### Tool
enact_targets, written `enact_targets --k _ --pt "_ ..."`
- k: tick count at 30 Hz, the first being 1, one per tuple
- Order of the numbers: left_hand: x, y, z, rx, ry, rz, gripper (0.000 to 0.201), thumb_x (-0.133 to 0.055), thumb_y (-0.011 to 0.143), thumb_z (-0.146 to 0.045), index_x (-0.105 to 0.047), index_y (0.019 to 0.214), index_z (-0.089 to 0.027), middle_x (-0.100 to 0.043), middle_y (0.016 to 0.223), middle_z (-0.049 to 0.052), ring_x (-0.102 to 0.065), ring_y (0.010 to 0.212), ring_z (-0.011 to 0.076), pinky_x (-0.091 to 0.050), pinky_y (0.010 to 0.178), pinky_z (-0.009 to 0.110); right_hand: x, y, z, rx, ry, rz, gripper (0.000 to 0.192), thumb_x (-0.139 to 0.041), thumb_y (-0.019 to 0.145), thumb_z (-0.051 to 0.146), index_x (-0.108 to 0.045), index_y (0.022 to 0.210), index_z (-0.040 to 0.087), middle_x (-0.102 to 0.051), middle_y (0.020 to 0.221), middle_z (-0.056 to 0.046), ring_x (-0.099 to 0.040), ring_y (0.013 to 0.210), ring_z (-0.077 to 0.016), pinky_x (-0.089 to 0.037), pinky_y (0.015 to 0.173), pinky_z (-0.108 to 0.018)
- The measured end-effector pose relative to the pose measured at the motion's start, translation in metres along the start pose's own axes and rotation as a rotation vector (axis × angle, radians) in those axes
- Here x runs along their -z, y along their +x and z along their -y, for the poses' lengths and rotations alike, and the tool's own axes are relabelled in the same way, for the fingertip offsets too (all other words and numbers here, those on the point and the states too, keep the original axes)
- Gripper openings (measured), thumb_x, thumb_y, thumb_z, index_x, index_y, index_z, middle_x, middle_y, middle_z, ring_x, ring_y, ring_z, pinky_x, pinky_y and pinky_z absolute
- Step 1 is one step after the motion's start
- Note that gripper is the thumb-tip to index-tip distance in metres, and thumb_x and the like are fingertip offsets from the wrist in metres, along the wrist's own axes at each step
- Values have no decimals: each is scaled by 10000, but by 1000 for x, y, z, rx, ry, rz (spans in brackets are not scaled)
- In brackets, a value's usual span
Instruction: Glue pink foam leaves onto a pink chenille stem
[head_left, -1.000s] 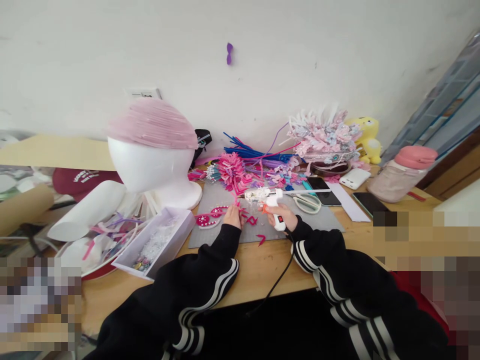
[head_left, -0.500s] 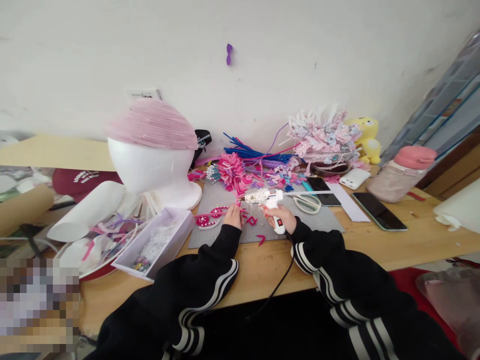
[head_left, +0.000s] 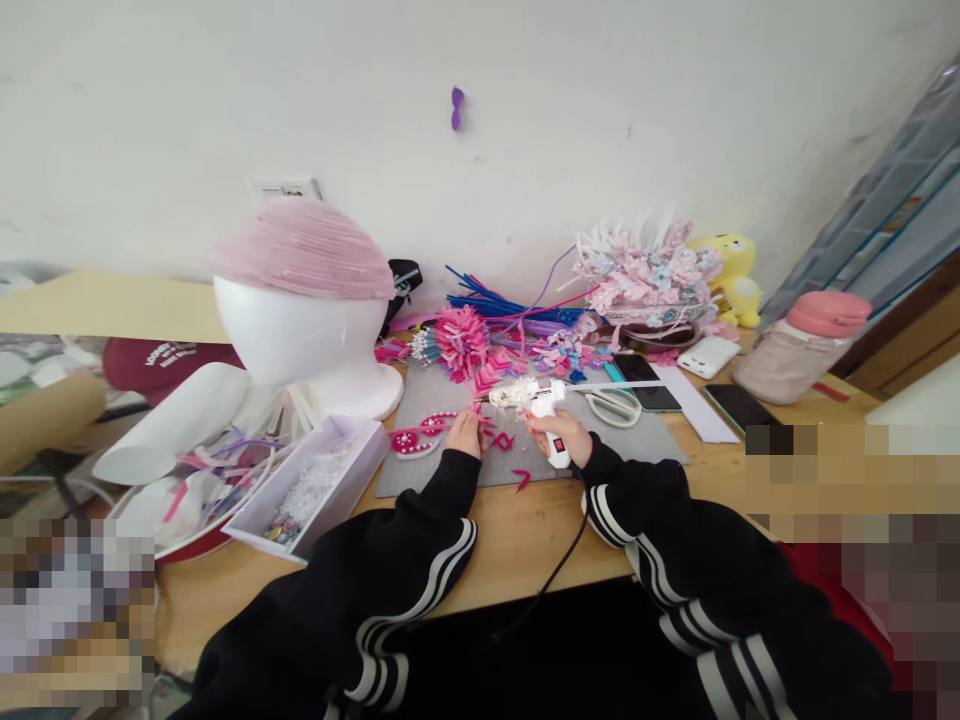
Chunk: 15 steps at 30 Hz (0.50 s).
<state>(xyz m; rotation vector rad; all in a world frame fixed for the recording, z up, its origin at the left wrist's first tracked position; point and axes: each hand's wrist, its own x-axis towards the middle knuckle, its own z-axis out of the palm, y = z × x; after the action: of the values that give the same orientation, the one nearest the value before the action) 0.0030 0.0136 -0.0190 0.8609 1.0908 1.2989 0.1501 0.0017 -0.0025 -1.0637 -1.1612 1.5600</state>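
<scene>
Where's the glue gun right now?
In the head view, the white glue gun is in the right hand over the grey mat at centre, nozzle pointing left, just right of the left hand, scissors behind.

White glue gun [head_left: 541, 400] w/ red switch, grey mat [head_left: 637, 445], pink pipe cleaners [head_left: 465, 345], blue ones [head_left: 487, 300] too. Black sleeves [head_left: 420, 540] w/ white stripes. White foam head [head_left: 300, 335], pink cap [head_left: 304, 250], yellow plush [head_left: 739, 270].

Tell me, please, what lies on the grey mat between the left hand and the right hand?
In the head view, a small bent pink piece lies on the grey mat between the left hand and the right hand, which grips the glue gun.
</scene>
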Motion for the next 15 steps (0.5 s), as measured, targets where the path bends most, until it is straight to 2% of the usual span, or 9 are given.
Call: enact_targets --k 7,15 --pt "0 0 -1 17 7 -9 201 -402 750 -281 -363 581 -178 -305 395 -87 -281 253 35 -181 281 167 2 1 -2 4 -21 -5 199 -570 524 326 -499 474 147 -384 281 51 -333 255 -62 -215 298 -202" --pt "-2 -4 -5 -30 56 -54 225 -404 747 -271 -363 545 -182 -298 354 -88 -260 258 33 -175 299 169 3 2 -1 5 -38 24 184 -547 534 317 -494 473 151 -383 269 48 -331 250 -69 -220 301 -205"
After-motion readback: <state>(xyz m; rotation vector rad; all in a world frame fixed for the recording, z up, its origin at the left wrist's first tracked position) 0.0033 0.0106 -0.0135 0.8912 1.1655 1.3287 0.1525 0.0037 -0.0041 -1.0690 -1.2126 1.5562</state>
